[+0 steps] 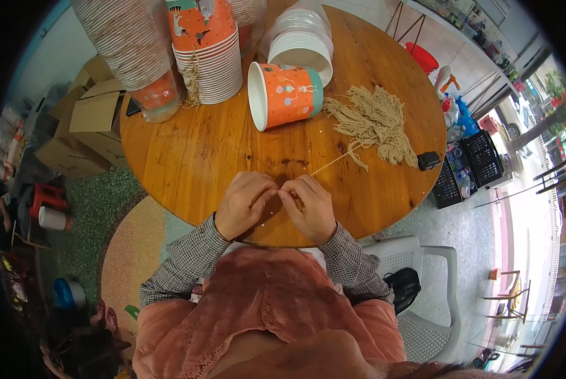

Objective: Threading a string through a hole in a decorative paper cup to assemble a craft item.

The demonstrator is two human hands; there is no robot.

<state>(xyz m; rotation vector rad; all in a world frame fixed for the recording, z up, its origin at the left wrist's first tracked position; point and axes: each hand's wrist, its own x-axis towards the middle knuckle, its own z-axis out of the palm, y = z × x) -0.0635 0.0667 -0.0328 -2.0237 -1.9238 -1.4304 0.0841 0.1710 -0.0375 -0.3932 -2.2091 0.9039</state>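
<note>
My left hand (245,200) and my right hand (309,205) meet fingertip to fingertip over the near edge of the table. Both are closed in a pinch on a thin strand of tan twine (329,167), its end mostly hidden by my fingers. From my right hand the strand runs up and right to a loose heap of twine (381,126). Beyond my hands a large orange paper bucket (289,96) with a green band and printed figures lies on its side, its white mouth turned left.
A tall stack of nested orange paper buckets (210,69) stands at the back left, beside a plastic-wrapped stack (128,54). White nested buckets (300,47) lie behind. A small black object (429,160) sits at the right edge of the round wooden table (188,164). A plastic chair (444,297) stands right.
</note>
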